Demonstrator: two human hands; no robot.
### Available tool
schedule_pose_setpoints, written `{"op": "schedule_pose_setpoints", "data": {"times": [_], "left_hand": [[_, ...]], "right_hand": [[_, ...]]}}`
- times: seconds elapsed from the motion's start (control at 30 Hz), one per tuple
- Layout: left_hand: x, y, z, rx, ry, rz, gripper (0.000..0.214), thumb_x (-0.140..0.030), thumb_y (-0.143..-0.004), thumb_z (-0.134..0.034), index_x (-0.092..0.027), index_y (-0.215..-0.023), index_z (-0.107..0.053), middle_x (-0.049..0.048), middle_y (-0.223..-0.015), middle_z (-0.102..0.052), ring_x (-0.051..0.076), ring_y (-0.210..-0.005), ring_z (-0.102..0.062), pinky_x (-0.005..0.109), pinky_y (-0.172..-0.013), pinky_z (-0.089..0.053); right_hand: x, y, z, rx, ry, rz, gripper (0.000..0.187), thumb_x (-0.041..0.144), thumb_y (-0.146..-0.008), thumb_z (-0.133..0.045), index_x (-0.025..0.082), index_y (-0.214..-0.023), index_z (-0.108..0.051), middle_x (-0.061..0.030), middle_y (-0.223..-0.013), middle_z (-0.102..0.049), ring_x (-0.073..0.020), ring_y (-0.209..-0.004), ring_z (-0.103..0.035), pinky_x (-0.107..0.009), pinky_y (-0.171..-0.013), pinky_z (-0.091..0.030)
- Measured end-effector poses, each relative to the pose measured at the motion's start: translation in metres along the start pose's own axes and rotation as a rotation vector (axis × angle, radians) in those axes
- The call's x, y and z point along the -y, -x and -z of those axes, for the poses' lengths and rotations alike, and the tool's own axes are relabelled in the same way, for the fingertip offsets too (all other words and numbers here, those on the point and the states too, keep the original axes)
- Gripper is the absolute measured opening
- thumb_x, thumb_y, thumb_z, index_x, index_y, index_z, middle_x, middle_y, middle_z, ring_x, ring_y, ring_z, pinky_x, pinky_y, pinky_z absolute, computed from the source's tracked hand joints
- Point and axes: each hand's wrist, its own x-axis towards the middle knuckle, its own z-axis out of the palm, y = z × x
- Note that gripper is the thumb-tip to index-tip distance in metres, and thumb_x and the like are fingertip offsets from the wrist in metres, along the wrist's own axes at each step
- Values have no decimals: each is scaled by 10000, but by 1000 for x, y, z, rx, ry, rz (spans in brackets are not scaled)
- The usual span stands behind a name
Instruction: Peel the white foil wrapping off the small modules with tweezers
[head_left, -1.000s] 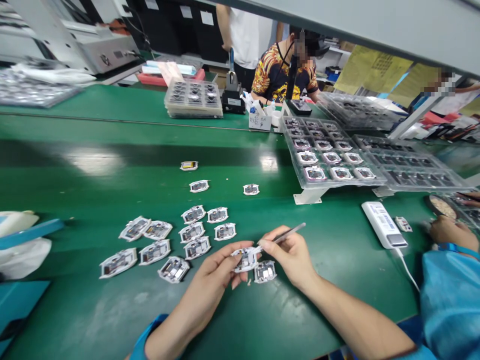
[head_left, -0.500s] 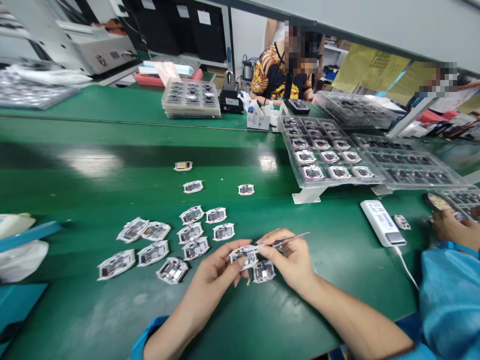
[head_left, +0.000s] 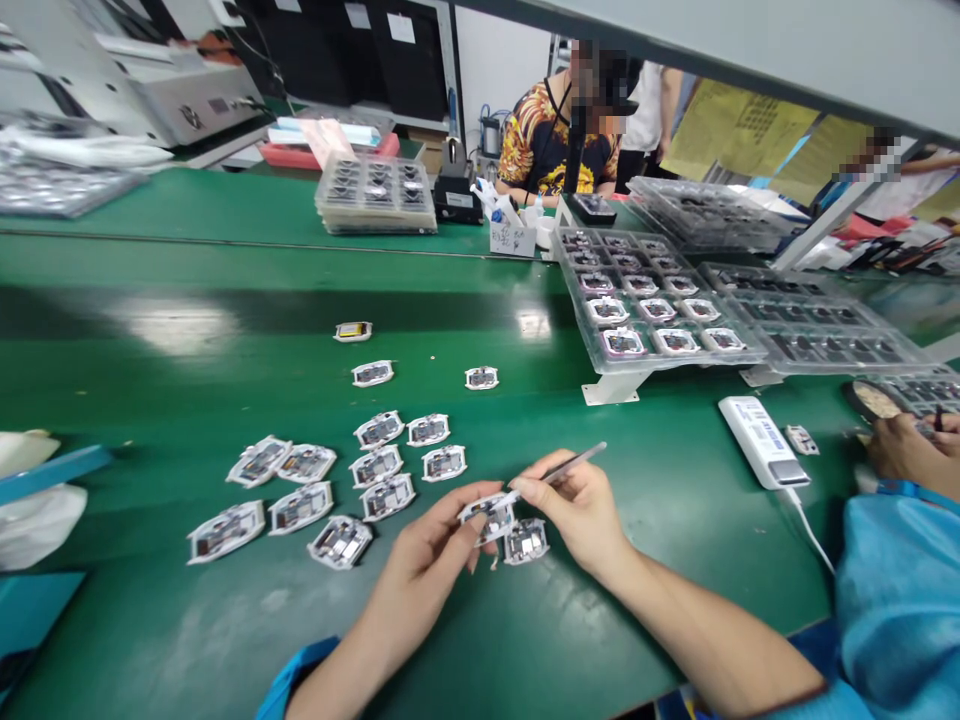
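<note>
My left hand (head_left: 429, 552) grips a small white watch housing (head_left: 495, 520) with a circuit board inside, thumb on top and fingers behind. In my right hand (head_left: 581, 505) is a pair of slim metal tweezers (head_left: 577, 461), pinched between thumb and fingers. Their tip end points at the upper right of the held housing; whether it touches cannot be made out. Just below, another housing (head_left: 526, 542) lies on the green table, partly overlapped by the held one. Several similar housings (head_left: 386, 496) are spread to the left of my hands.
Clear compartment trays (head_left: 667, 345) filled with housings stand on brackets at the right. A white device (head_left: 763, 442) with a cable lies nearer. A co-worker's hand (head_left: 911, 455) is at the far right edge. Stacked trays (head_left: 375, 195) and a small box of tools (head_left: 512, 238) stand farther back.
The tweezers' rear end has swung upward and slightly left, and my right fingers have shifted with it. My left hand keeps its hold on the housing. The whole view has shifted slightly.
</note>
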Motion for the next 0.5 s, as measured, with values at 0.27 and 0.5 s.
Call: {"op": "schedule_pose_setpoints", "data": {"times": [0.27, 0.5], "left_hand": [[-2, 0, 0, -5, 10, -7, 371, -413, -791, -647, -155, -1053, -692, 7, -622, -653, 155, -569, -543, 257, -576, -443], [0, 1, -1, -32, 62, -2, 313, -381, -802, -650, -164, -1022, -701, 15, -684, -677, 158, -603, -561, 253, -569, -443]], "right_hand": [[0, -1, 2, 8, 30, 1, 249, 354, -649, -828, 185, -707, -654, 0, -646, -697, -140, -581, -630, -254, -579, -512], [-1, -1, 3, 28, 86, 53, 218, 337, -673, -816, 186, -714, -664, -2, -647, -706, -143, -590, -641, -257, -580, -516]]}}
